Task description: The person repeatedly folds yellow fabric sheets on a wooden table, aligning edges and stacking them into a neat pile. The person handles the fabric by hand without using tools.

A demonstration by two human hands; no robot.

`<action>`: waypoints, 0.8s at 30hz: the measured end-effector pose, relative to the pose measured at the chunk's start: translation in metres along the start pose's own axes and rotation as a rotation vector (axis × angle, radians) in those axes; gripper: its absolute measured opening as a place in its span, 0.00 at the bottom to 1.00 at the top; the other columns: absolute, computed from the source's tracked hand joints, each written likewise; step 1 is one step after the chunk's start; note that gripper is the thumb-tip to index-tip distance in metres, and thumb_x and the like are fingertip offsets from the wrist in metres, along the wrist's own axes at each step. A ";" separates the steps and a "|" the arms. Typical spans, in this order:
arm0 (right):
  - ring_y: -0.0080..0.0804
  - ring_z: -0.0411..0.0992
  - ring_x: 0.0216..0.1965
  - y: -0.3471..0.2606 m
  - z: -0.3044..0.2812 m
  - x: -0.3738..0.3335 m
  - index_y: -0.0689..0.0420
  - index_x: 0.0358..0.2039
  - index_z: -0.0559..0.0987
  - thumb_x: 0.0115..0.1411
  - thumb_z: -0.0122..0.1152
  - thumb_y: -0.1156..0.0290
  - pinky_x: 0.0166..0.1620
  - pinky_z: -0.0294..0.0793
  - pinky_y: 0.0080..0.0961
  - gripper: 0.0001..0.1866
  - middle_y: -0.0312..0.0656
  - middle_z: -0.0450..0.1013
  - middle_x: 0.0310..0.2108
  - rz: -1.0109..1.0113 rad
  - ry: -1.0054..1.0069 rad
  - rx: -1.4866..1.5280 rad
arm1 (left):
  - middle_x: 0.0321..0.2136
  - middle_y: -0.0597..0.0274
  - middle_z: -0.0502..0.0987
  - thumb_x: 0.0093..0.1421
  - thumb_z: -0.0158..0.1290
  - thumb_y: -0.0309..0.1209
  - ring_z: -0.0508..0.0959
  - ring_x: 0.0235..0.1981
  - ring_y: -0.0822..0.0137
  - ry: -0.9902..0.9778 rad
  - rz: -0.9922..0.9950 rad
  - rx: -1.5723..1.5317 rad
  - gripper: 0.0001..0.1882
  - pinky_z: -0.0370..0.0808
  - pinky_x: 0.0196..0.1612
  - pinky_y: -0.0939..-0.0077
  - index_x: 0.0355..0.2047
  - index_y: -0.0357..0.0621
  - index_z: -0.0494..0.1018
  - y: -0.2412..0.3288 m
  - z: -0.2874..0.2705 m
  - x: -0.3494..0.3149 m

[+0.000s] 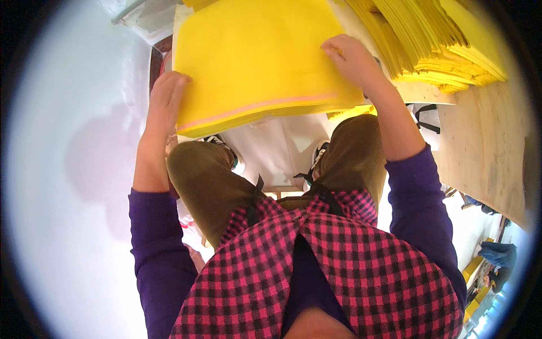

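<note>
A wide yellow fabric sheet [254, 56] lies flat in front of me on a pale board, with a thin pink-orange stripe along its near edge. Its near side looks thick, as if several layers lie together. At the left edge, my left hand [167, 97] is closed, thumb on top and fingers along the side. My right hand [353, 61] is at the right edge, farther from me, its fingers bent and pressed together on the yellow fabric. Exactly what the right fingertips pinch is blurred.
Several folded yellow fabric pieces are piled on a wooden table [485, 135] at the right. A white wall [73, 169] stands close on my left. My knees [197, 164] are under the sheet's near edge. Blue cloth [498, 254] is at the far lower right.
</note>
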State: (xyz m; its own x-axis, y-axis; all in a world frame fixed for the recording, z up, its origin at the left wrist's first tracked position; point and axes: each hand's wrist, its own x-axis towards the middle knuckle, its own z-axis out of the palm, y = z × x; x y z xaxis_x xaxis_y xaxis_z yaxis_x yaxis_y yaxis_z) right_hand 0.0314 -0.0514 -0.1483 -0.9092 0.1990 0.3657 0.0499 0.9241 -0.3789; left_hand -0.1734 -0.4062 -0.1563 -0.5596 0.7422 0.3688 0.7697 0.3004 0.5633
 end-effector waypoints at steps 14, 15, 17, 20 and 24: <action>0.44 0.71 0.46 0.001 -0.012 -0.049 0.60 0.45 0.77 0.60 0.55 0.70 0.50 0.70 0.32 0.14 0.46 0.74 0.45 0.180 0.153 0.156 | 0.44 0.51 0.75 0.66 0.45 0.33 0.72 0.49 0.51 0.015 0.004 0.111 0.13 0.67 0.54 0.64 0.44 0.39 0.75 0.048 -0.006 0.000; 0.44 0.71 0.46 0.001 -0.012 -0.060 0.59 0.45 0.77 0.59 0.56 0.70 0.49 0.70 0.33 0.14 0.46 0.74 0.45 0.209 0.202 0.235 | 0.45 0.51 0.75 0.66 0.45 0.32 0.71 0.51 0.51 0.013 0.009 0.073 0.13 0.66 0.55 0.64 0.44 0.39 0.75 0.055 -0.004 0.002; 0.41 0.71 0.46 -0.002 -0.004 -0.077 0.58 0.47 0.77 0.58 0.58 0.71 0.48 0.70 0.31 0.15 0.45 0.73 0.46 0.311 0.302 0.302 | 0.48 0.51 0.74 0.66 0.46 0.31 0.70 0.53 0.52 0.005 0.026 -0.002 0.13 0.65 0.57 0.64 0.46 0.40 0.75 0.070 0.002 0.009; 0.36 0.71 0.49 -0.010 0.000 -0.104 0.57 0.51 0.75 0.57 0.61 0.71 0.51 0.70 0.29 0.19 0.44 0.72 0.48 0.431 0.387 0.453 | 0.50 0.50 0.73 0.65 0.48 0.30 0.70 0.55 0.51 -0.050 0.181 0.015 0.13 0.64 0.59 0.65 0.47 0.41 0.74 0.094 0.018 0.027; 0.32 0.68 0.54 -0.025 0.014 -0.123 0.61 0.56 0.69 0.59 0.61 0.73 0.55 0.68 0.28 0.24 0.46 0.69 0.51 0.588 0.415 0.786 | 0.52 0.50 0.72 0.64 0.49 0.29 0.68 0.57 0.50 -0.115 0.260 -0.055 0.14 0.65 0.59 0.62 0.48 0.41 0.73 0.123 0.059 0.043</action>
State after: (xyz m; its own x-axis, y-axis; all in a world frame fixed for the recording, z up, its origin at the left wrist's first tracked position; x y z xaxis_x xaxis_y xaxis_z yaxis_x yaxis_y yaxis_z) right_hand 0.1361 -0.1034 -0.1951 -0.6095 0.7782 0.1514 0.0198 0.2058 -0.9784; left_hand -0.0851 -0.3022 -0.1145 -0.3045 0.8542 0.4215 0.8633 0.0605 0.5011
